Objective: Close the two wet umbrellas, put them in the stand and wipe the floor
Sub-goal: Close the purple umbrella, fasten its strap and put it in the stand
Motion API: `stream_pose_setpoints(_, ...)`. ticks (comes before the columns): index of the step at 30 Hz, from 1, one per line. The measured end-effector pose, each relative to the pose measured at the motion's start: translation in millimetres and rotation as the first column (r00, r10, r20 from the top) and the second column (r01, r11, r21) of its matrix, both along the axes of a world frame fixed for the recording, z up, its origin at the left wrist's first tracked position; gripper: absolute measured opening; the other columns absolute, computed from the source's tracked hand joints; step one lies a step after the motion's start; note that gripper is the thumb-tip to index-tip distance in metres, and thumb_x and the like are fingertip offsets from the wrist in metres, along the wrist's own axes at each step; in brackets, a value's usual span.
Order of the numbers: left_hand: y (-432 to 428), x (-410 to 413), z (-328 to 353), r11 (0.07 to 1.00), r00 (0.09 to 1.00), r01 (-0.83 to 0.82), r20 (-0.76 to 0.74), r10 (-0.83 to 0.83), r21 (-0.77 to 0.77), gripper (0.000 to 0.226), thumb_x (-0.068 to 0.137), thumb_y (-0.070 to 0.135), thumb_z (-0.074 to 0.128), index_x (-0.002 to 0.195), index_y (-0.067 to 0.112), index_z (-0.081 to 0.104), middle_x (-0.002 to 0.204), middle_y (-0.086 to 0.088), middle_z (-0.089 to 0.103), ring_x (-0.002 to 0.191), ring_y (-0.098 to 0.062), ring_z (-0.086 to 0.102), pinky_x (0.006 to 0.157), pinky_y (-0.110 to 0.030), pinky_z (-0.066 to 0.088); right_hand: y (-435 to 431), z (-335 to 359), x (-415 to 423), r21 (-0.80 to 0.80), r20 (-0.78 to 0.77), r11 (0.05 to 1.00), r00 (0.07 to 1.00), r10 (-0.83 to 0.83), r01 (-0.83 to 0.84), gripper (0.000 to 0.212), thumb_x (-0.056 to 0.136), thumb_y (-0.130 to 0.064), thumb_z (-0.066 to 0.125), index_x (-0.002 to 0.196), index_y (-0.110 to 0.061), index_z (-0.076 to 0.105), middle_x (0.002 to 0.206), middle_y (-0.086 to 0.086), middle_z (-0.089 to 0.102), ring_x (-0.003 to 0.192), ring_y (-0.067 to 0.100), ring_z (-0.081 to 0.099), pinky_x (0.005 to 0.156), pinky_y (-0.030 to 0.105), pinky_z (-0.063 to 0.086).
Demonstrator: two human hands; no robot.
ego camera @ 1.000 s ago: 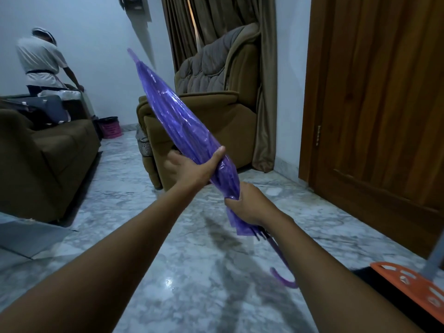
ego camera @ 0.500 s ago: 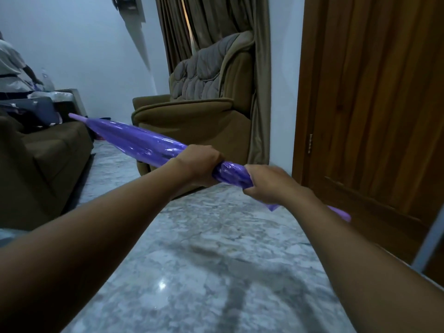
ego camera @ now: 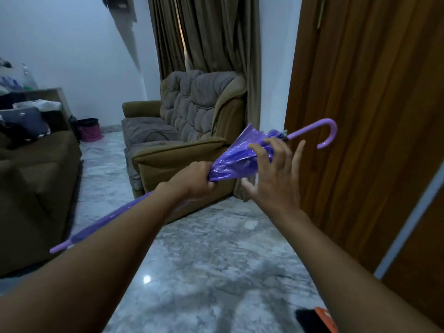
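Note:
A folded purple umbrella [ego camera: 236, 159] slants across the middle of the view, its pale tip low at the left and its hooked handle [ego camera: 324, 131] high at the right, in front of the door. My left hand [ego camera: 194, 180] is shut around the gathered canopy at its middle. My right hand [ego camera: 274, 179] lies over the loose canopy end near the handle, fingers spread, touching the fabric without closing on it. Only this one umbrella shows. The stand and any cloth are out of sight.
A brown armchair [ego camera: 177, 140] stands straight ahead, a dark sofa [ego camera: 36, 186] at the left, a wooden door [ego camera: 374, 116] at the right. A pink bin [ego camera: 89, 131] sits by the far wall. An orange object [ego camera: 325, 319] lies at the bottom right on the marble floor [ego camera: 204, 260].
The umbrella has swung round: its tip dropped from up-left to low left and the handle rose to the upper right. My right hand has loosened its grip and spread its fingers.

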State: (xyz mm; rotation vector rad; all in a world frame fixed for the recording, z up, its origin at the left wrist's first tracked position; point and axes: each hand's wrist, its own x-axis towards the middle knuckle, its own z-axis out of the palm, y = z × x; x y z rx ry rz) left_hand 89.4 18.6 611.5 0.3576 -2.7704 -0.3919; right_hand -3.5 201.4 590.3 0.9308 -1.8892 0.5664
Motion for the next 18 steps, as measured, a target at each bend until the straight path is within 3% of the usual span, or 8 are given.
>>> stream_pose_setpoints(2,7.5,11.8,49.8,0.995,0.999,0.015,-0.051,-0.01,0.097,0.005,0.081,0.015,0.059,0.085,0.017,0.06,0.089,-0.011,0.069,0.085,-0.024,0.064,0.069,-0.028,0.042,1.6,39.0,18.4,-0.236,0.116,0.964,0.982,0.151,-0.12,0.051,0.076,-0.043,0.071,0.111,-0.014,0.046,0.114,0.009,0.046,0.111,0.028,0.049,0.111,0.044,0.034)
stream_pose_setpoints(4,18.3,26.7,97.1,0.979,0.996,0.037,-0.09,-0.019,0.202,0.008,0.08,0.014,0.059,0.079,0.022,0.057,0.08,-0.004,0.065,0.077,-0.008,0.058,0.066,-0.022,0.036,3.4,84.2,42.8,-0.422,0.368,0.886,0.857,0.36,-0.191,0.047,0.076,-0.042,0.076,0.098,-0.015,0.044,0.1,0.001,0.042,0.093,0.019,0.047,0.084,0.022,0.041)
stream_pose_setpoints(5,24.0,34.6,119.6,0.963,0.994,0.057,-0.109,-0.029,0.262,0.006,0.077,0.018,0.058,0.073,0.022,0.056,0.073,0.001,0.062,0.071,0.001,0.055,0.063,-0.02,0.035,2.8,107.2,52.8,-0.484,0.525,0.857,0.726,0.444,-0.175,0.05,0.077,-0.043,0.078,0.099,-0.015,0.043,0.101,-0.002,0.041,0.093,0.016,0.046,0.08,0.019,0.039)
stream_pose_setpoints(7,33.5,48.6,160.8,0.925,0.988,0.112,-0.138,-0.066,0.362,0.01,0.069,0.027,0.052,0.06,0.028,0.053,0.057,0.012,0.052,0.055,0.011,0.044,0.056,-0.02,0.035,0.2,152.2,66.4,-0.565,0.758,0.81,0.287,0.585,-0.157,0.068,0.072,-0.053,0.081,0.114,-0.013,0.045,0.115,-0.004,0.051,0.106,0.012,0.053,0.091,0.027,0.044)
stream_pose_setpoints(8,39.2,54.9,179.1,0.908,0.986,0.136,-0.142,-0.086,0.396,0.013,0.068,0.027,0.05,0.055,0.03,0.051,0.052,0.014,0.047,0.051,0.011,0.041,0.054,-0.02,0.035,-1.8,171.8,70.5,-0.621,0.765,0.768,0.091,0.637,-0.16,0.081,0.068,-0.058,0.082,0.124,-0.013,0.045,0.123,-0.003,0.057,0.115,0.013,0.057,0.1,0.035,0.047)
stream_pose_setpoints(10,51.9,66.5,210.8,0.883,0.984,0.166,-0.13,-0.12,0.439,0.014,0.066,0.024,0.048,0.053,0.028,0.049,0.049,0.013,0.044,0.05,0.008,0.038,0.053,-0.023,0.037,-3.7,205.2,77.8,-0.723,0.689,0.674,-0.094,0.719,-0.148,0.089,0.065,-0.057,0.086,0.133,-0.015,0.049,0.126,0.003,0.066,0.118,0.022,0.062,0.106,0.048,0.045)
stream_pose_setpoints(14,69.2,81.6,254.7,0.855,0.972,0.234,-0.135,-0.194,0.462,0.011,0.075,0.023,0.058,0.069,0.014,0.059,0.06,0.002,0.056,0.061,-0.001,0.047,0.06,-0.035,0.05,15.3,270.1,105.5,-0.741,0.666,0.661,0.001,0.746,-0.119,0.036,0.075,-0.035,0.084,0.101,-0.013,0.072,0.099,0.006,0.076,0.095,0.021,0.071,0.09,0.038,0.054)
stream_pose_setpoints(18,87.4,96.9,286.1,0.821,0.968,0.252,-0.139,-0.21,0.513,0.02,0.066,0.025,0.059,0.073,0.006,0.06,0.062,0.002,0.055,0.056,-0.008,0.048,0.059,-0.035,0.05,41.9,313.0,129.3,-0.715,0.68,0.692,0.131,0.722,-0.101,0.031,0.083,-0.016,0.078,0.104,0.006,0.069,0.094,0.021,0.075,0.079,0.019,0.067,0.068,0.029,0.053)
